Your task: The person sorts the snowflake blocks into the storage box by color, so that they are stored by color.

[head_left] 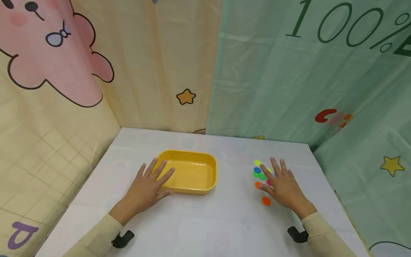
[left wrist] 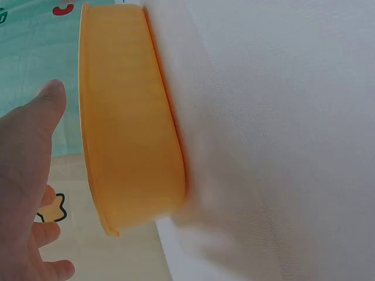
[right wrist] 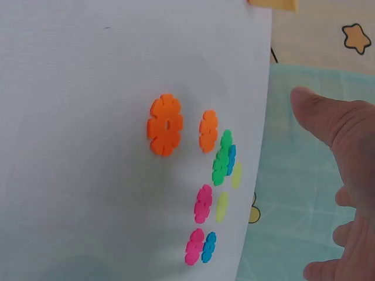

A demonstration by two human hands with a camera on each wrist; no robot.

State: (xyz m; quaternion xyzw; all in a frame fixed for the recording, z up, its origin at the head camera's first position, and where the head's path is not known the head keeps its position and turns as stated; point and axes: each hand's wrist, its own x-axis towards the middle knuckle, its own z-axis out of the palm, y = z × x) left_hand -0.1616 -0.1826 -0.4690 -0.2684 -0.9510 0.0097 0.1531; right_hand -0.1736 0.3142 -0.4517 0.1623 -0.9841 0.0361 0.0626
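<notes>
A yellow rectangular tray [head_left: 192,175] sits left of the middle of the white table, its side wall [left wrist: 129,117] large in the left wrist view. Over its left end my left hand [head_left: 146,187] is held with fingers spread, holding nothing. My right hand [head_left: 284,187], fingers also spread and holding nothing, hovers over a loose group of plastic snowflake discs. Among them are orange discs [right wrist: 165,125], green discs [right wrist: 221,158], pink discs [right wrist: 203,204], blue discs [head_left: 257,170] and yellow discs [head_left: 258,162]. In the head view this hand partly hides the group.
The white table [head_left: 221,221] meets a cream curtain [head_left: 160,71] and a green curtain [head_left: 263,78] at its back edge. More curtain hangs at both sides. A black wrist strap [head_left: 123,239] is on the left sleeve, another strap [head_left: 298,235] on the right.
</notes>
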